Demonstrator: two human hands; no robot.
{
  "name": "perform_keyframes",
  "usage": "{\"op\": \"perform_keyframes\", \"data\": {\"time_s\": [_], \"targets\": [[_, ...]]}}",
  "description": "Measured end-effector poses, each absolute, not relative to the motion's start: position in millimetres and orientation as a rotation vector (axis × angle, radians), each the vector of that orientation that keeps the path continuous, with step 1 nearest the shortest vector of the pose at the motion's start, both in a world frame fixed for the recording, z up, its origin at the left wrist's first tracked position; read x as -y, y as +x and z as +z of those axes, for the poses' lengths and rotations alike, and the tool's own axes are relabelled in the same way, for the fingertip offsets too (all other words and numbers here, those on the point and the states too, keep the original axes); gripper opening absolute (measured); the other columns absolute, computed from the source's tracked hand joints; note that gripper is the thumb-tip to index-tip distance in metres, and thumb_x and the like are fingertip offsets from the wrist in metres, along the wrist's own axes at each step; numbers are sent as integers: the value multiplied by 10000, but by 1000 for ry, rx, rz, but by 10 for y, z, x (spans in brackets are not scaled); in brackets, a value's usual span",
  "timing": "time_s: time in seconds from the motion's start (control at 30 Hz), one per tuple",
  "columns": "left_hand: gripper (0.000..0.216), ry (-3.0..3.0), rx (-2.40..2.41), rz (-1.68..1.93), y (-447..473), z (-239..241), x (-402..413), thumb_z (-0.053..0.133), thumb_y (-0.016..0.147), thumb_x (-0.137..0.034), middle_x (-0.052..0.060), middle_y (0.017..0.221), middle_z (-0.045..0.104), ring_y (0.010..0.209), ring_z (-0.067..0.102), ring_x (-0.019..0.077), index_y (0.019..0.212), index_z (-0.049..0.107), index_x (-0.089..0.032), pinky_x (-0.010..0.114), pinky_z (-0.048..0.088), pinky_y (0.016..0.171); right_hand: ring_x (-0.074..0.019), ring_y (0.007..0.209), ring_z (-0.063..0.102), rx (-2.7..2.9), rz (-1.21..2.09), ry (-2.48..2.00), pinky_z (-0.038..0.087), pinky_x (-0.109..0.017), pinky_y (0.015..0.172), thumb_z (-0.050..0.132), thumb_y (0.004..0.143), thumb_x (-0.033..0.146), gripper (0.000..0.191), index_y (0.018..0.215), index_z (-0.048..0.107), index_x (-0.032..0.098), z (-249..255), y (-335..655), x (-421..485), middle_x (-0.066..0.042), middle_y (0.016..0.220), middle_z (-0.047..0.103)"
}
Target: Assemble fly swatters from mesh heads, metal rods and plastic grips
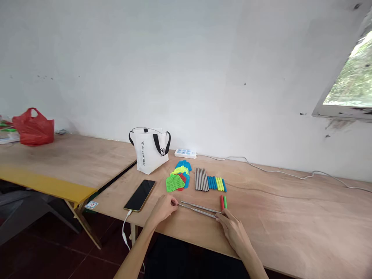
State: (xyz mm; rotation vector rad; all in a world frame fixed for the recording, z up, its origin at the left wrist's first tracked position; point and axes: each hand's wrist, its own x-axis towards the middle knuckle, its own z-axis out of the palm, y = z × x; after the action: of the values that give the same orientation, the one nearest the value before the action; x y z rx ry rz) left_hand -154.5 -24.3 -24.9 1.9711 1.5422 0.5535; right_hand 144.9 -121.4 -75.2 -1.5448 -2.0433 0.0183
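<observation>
Two thin metal rods lay side by side, slightly slanted, close to the near edge of the wooden surface (290, 217). The left hand (163, 209) had its fingertips pinched together on the slim left end of the nearer rod (203, 213). The right hand (234, 228) had thumb and fingers closed on that rod's right end. The farther rod (200, 207) ran to the same right fingers; could not tell how firmly it was held.

Obstacles: a red tube (222, 202) and a green tube (225, 202) stood nearest, just beyond the right fingers toward the far edge. Farther in that direction lay a row of grey rods (201, 179), with short blue and yellow tubes (217, 183) beside it on the right. Overlapping mesh pieces (175, 183) in green, red, blue and yellow lay left of the row.

Toward the left edge: a phone (140, 195), dark screen up, with a white cable (124, 232) hanging over the near edge. Beyond it a white bag (149, 155) with black handles stood upright by the left edge. A power strip (185, 153) sat at the far edge; its cord (270, 169) trailed right along the wall (203, 77).
</observation>
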Motion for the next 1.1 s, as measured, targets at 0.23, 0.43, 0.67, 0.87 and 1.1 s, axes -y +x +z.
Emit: {"op": "perform_keyframes", "data": {"time_s": [0.23, 0.43, 0.67, 0.87, 1.1], "targets": [[144, 2010, -1487, 579, -1490, -299, 249, 636, 759, -112, 43, 823, 750, 698, 696, 176, 838, 750, -150, 251, 491, 644, -157, 720, 661, 2032, -8, -1530, 489, -244, 677, 319, 1055, 269, 404, 909, 696, 254, -736, 1438, 1216, -48, 903, 639], [153, 2025, -1464, 571, -1501, -335, 242, 639, 759, -150, 53, 885, 760, 726, 697, 183, 865, 749, -152, 257, 501, 658, -168, 756, 670, 2044, -16, -1527, 502, -257, 702, 311, 1055, 258, 391, 950, 688, 258, -763, 1454, 1208, -52, 922, 633], [118, 2026, -1468, 568, -1406, -330, 270, 665, 756, -215, 56, 857, 766, 742, 700, 203, 819, 748, -160, 265, 492, 661, -173, 760, 679, 2056, -73, -1511, 509, -256, 696, 319, 1052, 226, 380, 986, 692, 258, -763, 1453, 1210, -56, 926, 639], [163, 1972, -1455, 566, -1455, -263, 278, 635, 780, -265, 54, 803, 765, 712, 690, 211, 785, 771, -176, 270, 452, 614, -178, 819, 696, 2092, -131, -1507, 531, -258, 713, 362, 1044, 214, 346, 1055, 699, 293, -802, 1464, 1203, -48, 972, 653], [397, 1998, -1354, 838, -1474, -354, 170, 543, 913, -535, 39, 792, 734, 762, 668, 214, 794, 709, -194, 281, 435, 673, -184, 931, 700, 2026, -131, -1462, 563, -288, 811, 372, 1044, 223, 330, 1162, 673, 289, -874, 1471, 1182, -51, 1029, 653]]}}
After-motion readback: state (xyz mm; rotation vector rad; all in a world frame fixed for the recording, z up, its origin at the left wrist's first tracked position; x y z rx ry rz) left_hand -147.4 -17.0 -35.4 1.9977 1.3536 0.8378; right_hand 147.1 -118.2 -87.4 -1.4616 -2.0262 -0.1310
